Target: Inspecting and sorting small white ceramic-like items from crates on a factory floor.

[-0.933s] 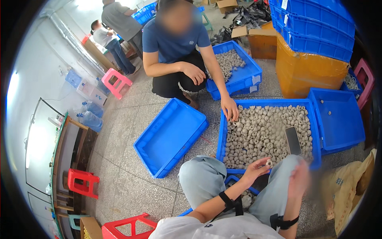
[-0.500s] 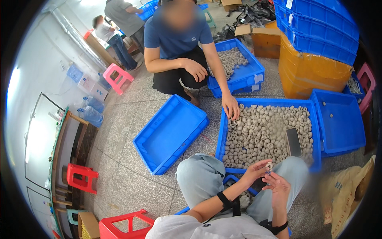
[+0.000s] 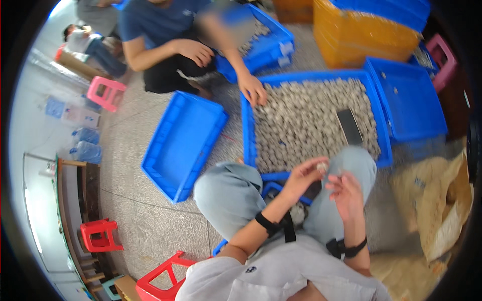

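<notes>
My left hand pinches a small pale-grey round piece with a hole in it, above the gap between my knees. Close on its right, my right hand has bent, drawn-in fingers. Anything in that hand is too small and blurred to make out. In front of my knees is a blue tray full of similar grey round pieces. A dark phone lies on the pieces at the right. A co-worker's hand reaches into the tray's far left corner.
A blue tray stands on the floor to the left. Another blue tray, with a few pieces, stands at the right. Between my legs sits a partly hidden blue container. Red stools are at left; a tan sack lies at right.
The view has shifted, so the trays and co-worker appear farther up and left. My right hand has drawn slightly away from the piece, which stays in my left hand.
</notes>
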Tool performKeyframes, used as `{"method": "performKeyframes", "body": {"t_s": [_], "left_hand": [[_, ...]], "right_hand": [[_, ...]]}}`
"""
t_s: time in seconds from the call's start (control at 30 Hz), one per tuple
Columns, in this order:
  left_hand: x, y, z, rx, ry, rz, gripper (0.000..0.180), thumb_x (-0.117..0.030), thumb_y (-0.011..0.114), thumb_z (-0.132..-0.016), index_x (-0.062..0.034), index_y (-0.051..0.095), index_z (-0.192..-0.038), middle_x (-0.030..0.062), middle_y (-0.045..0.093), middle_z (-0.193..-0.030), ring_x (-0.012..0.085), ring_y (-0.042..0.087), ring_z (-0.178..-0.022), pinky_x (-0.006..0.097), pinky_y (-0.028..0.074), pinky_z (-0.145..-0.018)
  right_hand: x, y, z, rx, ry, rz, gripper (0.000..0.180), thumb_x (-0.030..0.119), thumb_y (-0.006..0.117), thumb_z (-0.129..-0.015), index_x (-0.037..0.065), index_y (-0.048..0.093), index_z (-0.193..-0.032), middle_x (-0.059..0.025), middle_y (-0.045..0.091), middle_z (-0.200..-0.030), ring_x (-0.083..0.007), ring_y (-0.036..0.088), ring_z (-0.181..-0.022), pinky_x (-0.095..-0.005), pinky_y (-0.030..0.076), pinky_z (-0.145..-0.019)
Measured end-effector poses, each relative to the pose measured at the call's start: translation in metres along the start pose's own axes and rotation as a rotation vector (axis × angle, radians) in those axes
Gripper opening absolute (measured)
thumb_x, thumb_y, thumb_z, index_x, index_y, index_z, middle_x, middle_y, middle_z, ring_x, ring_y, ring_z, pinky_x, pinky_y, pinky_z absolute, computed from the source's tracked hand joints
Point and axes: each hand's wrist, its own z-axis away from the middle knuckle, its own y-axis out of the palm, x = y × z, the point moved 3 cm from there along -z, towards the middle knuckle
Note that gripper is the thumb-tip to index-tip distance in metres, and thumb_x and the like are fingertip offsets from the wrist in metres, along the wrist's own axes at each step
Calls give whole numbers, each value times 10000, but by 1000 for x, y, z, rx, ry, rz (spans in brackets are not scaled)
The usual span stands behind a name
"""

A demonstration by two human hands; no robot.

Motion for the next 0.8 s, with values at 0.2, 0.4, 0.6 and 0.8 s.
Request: {"method": "performKeyframes", "body": {"t_s": [0.2,0.4,0.6,0.8], "left_hand": [[-23,14,3,36,64,-23,251,-64,618,-813,-7,599,-1057,28,596,-966,82,537,-850,213,443,-729],[-27,20,14,77,128,-110,250,-30,637,-781,-5,612,-1028,58,577,-988,103,535,-860,222,451,-735],[-31,23,16,125,167,-112,298,31,640,-751,-1,607,-1046,81,568,-1035,140,554,-921,237,474,-764],[-32,22,16,123,172,-71,299,38,628,-757,5,602,-1053,114,559,-1084,160,557,-942,251,503,-757]], "right_hand": [[12,8,-3,-117,-101,147,161,199,543,-865,42,544,-903,-100,616,-843,-172,598,-724,-261,461,-540],[16,16,7,-64,-196,423,173,197,537,-878,29,544,-837,-14,514,-685,-74,471,-629,-216,384,-527],[15,26,14,-27,-250,453,174,185,530,-883,23,527,-820,-21,521,-701,-91,475,-638,-231,395,-597],[13,28,13,-35,-300,477,168,168,519,-891,19,520,-814,-20,521,-704,-92,485,-661,-230,399,-631]]}}
